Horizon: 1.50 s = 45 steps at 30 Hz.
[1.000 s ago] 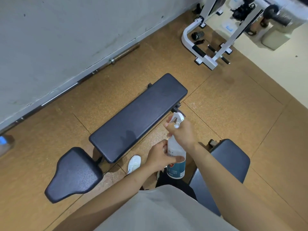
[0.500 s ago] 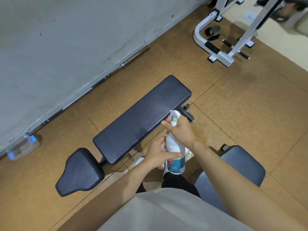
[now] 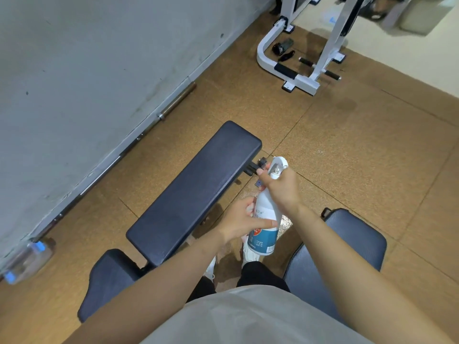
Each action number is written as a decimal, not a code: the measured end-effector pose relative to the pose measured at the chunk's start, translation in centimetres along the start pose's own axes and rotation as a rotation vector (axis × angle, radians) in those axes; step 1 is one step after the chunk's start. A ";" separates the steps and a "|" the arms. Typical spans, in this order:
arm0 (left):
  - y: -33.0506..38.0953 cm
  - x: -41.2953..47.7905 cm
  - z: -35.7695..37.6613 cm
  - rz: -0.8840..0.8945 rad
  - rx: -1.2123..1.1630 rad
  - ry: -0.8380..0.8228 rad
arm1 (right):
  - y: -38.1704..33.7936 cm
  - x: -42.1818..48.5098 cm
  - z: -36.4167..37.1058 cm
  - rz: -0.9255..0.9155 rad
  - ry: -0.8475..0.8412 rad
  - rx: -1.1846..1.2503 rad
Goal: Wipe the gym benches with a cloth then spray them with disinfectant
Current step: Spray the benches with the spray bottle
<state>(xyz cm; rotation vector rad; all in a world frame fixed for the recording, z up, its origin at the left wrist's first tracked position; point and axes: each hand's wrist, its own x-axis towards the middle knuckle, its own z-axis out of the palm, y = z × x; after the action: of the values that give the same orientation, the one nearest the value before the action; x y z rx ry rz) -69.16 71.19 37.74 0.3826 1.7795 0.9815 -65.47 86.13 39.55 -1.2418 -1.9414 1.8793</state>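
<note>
A white spray bottle (image 3: 264, 219) with a blue label stands upright between my two hands, beside the right edge of a long black bench pad (image 3: 196, 189). My right hand (image 3: 282, 188) grips its neck just under the white trigger head (image 3: 278, 166). My left hand (image 3: 239, 220) is wrapped around the bottle's body. The bench's separate black seat pad (image 3: 109, 281) lies at the lower left. A second dark bench pad (image 3: 347, 247) sits under my right forearm. No cloth is in view.
A grey wall runs along the left with a barbell (image 3: 139, 140) lying at its foot. A clear water bottle (image 3: 27, 259) lies on the cork floor at the far left. A white machine frame (image 3: 298, 68) stands at the back. My white shoes show below the bottle.
The view has shifted, so the bench sits lower and the white frame nearer the top. Both hands keep their hold on the spray bottle beside the bench.
</note>
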 end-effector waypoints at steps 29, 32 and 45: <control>-1.5 -2.3 -1.3 -0.044 0.024 0.124 | -1.1 1.0 2.9 0.034 0.008 -0.009; -3.4 -4.7 -2.7 -0.057 -0.035 0.180 | -1.4 -0.2 6.3 0.015 -0.105 -0.072; -17.7 -17.4 -5.5 -0.212 -0.442 0.598 | 2.5 -10.1 24.8 0.114 -0.544 -0.278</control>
<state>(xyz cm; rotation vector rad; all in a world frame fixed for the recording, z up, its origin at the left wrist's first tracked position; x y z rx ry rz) -63.38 46.49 35.91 -0.4134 1.9895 1.3848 -73.65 60.71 36.73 -0.9862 -2.5222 2.2441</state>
